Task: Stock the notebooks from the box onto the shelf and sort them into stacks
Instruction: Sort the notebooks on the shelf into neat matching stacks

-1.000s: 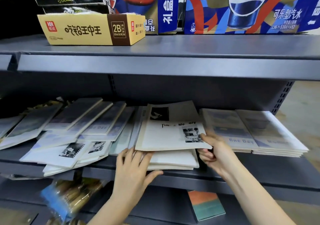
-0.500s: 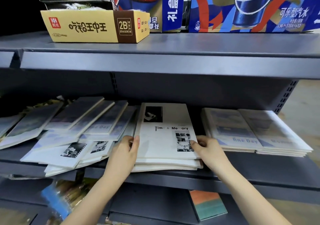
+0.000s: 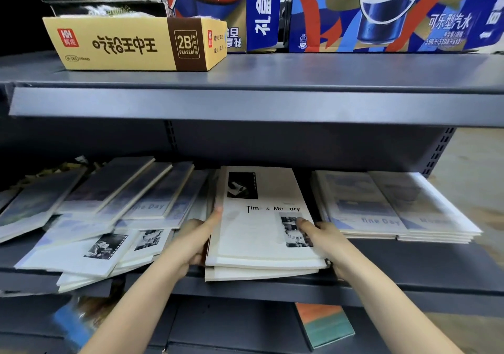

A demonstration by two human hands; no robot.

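A small stack of white "Time & Memory" notebooks (image 3: 259,225) lies on the grey middle shelf (image 3: 409,261), squared up. My left hand (image 3: 195,240) grips its left edge, thumb on the top cover. My right hand (image 3: 324,240) holds its right edge, thumb on the cover photo. To the right sits a neat stack of "Fine Day" notebooks (image 3: 387,206). To the left, several blue and white notebooks (image 3: 109,212) lie fanned and overlapping in a loose heap.
The upper shelf (image 3: 272,100) hangs close above. It carries a yellow eraser carton (image 3: 131,44) and blue cola cartons (image 3: 381,10). On the lower shelf lie an orange-and-teal notebook (image 3: 324,326) and a blurred blue packet (image 3: 73,323).
My left hand rose from the shelf front to the stack's left edge. The tilted top notebook was turned straight and set flush, and both hands now hold the squared stack.
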